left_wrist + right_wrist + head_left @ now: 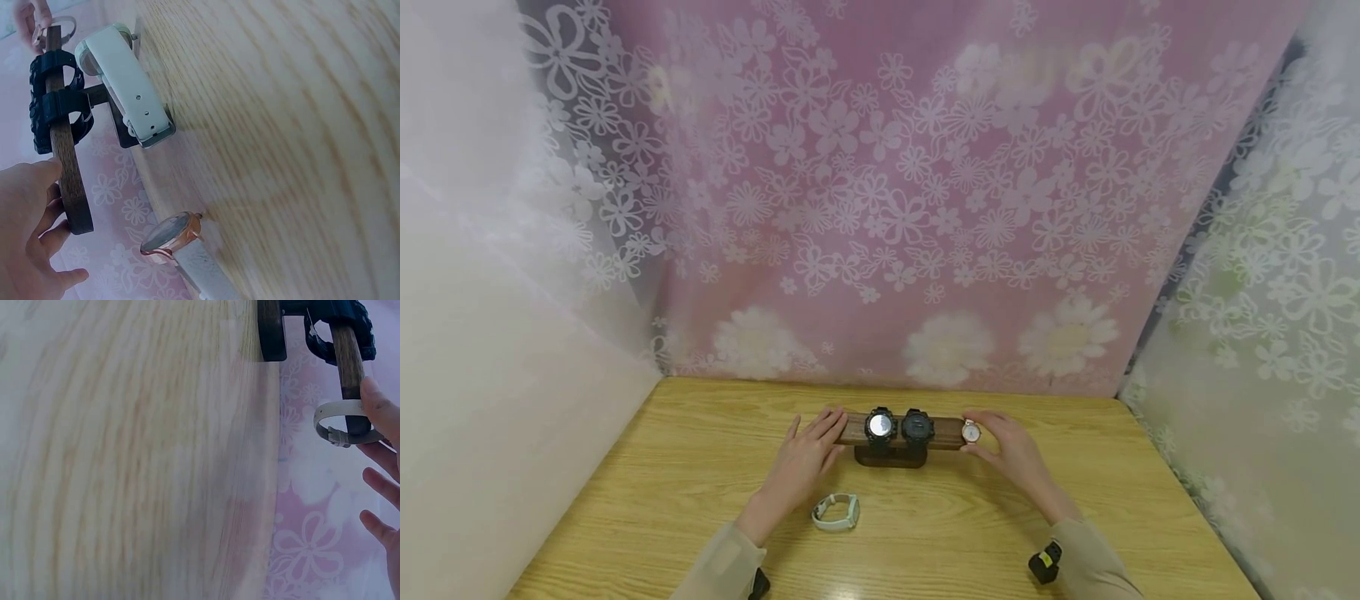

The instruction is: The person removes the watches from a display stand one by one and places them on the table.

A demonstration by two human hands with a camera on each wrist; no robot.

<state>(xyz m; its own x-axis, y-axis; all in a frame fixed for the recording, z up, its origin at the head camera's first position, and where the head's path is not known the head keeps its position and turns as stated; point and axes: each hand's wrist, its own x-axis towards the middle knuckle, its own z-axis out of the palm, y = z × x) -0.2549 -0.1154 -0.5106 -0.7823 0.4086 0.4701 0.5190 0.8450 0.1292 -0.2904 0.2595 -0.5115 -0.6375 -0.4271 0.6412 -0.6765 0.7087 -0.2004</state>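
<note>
A dark wooden watch stand [949,433] stands on the table, its bar running left to right. My left hand [799,460] holds the bar's left end, thumb in front and fingers behind. Two chunky black watches, one with a bright face [881,426] and one with a dark face [917,427], sit strapped round the bar's middle. My right hand [1017,454] pinches a small round-faced watch [972,432] at the bar's right end. In the right wrist view its pale buckled strap [337,411] loops around the bar's tip.
A watch with a white strap [835,525] lies on its side on the wooden table [992,533], in front of the stand. The left wrist view also has a rose-gold watch [167,234] with a pale strap. A floral curtain [880,208] hangs behind.
</note>
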